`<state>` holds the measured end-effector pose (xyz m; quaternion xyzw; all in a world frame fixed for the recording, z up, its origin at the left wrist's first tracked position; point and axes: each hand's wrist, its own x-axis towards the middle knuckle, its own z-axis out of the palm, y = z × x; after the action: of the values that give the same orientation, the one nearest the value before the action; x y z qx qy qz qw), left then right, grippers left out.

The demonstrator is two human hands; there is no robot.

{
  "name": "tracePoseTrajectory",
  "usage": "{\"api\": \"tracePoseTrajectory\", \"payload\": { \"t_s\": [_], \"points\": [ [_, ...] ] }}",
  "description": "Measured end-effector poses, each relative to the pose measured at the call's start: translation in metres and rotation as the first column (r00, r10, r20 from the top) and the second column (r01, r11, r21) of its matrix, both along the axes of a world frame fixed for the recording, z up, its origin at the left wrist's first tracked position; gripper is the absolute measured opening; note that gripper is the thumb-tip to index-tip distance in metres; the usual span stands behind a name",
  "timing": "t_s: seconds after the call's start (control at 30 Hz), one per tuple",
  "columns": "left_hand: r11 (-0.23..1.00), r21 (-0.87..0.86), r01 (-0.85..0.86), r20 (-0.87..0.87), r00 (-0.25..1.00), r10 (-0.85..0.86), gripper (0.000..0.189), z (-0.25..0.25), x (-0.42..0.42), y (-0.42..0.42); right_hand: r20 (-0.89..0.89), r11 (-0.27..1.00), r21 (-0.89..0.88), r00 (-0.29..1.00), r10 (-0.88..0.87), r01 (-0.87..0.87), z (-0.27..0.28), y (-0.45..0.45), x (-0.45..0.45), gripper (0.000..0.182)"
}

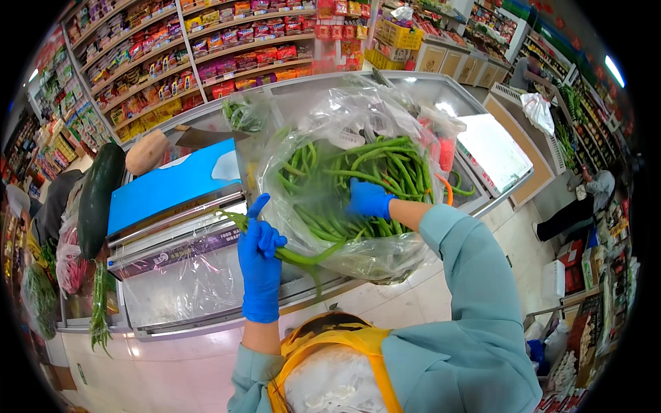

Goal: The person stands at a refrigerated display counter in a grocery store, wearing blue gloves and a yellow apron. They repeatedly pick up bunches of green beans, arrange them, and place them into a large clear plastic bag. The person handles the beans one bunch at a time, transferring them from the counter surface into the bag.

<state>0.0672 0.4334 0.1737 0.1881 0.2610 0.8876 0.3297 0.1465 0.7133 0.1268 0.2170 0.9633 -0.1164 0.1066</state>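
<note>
A large clear plastic bag (356,111) full of long green peppers (387,160) lies open on the freezer counter before me. My left hand (261,263), in a blue glove, holds a few long green peppers (310,256) just left of the bag. Their stem ends stick out on one side and their tips hang on the other. Its index finger points up. Inside the bag, my right hand (367,199), also blue-gloved, touches the peppers. Blur and plastic hide its fingertips. An orange-red pepper (446,190) lies at the bag's right edge.
To the left stands a cling film dispenser (175,180) with a blue top. Beyond it are a cleaver (206,138), a butternut squash (147,152) and a dark green gourd (100,201). A white foam box (496,152) sits at right; a person (578,201) is farther right.
</note>
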Motion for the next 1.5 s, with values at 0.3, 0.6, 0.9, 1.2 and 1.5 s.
{"api": "tracePoseTrajectory", "payload": {
  "t_s": [0.3,0.6,0.9,1.2,1.5],
  "points": [
    [0.987,-0.159,-0.005,0.065,0.998,0.015,0.037,0.023,0.03,0.026,-0.049,0.893,-0.391,0.964,-0.261,0.222,0.062,-0.005,-0.01,0.039],
    [0.989,-0.128,0.071,-0.19,0.977,-0.095,0.044,0.018,0.012,0.023,-0.456,0.795,-0.576,0.882,-0.117,-0.192,0.173,-0.037,0.037,0.025],
    [0.987,-0.083,0.138,-0.048,0.989,-0.142,0.038,0.042,0.025,0.033,-0.617,0.543,-0.747,0.704,-0.351,-0.384,0.157,-0.09,0.043,0.03],
    [0.996,-0.082,0.032,-0.038,0.999,-0.035,0.036,0.035,0.027,0.028,-0.455,0.415,-0.849,0.853,-0.256,-0.328,0.15,-0.124,0.04,0.021],
    [0.999,-0.023,0.043,-0.019,0.999,-0.043,0.035,0.031,0.037,0.014,-0.471,0.534,-0.798,0.843,-0.26,-0.281,0.128,-0.145,0.032,0.022]
  ]
}}
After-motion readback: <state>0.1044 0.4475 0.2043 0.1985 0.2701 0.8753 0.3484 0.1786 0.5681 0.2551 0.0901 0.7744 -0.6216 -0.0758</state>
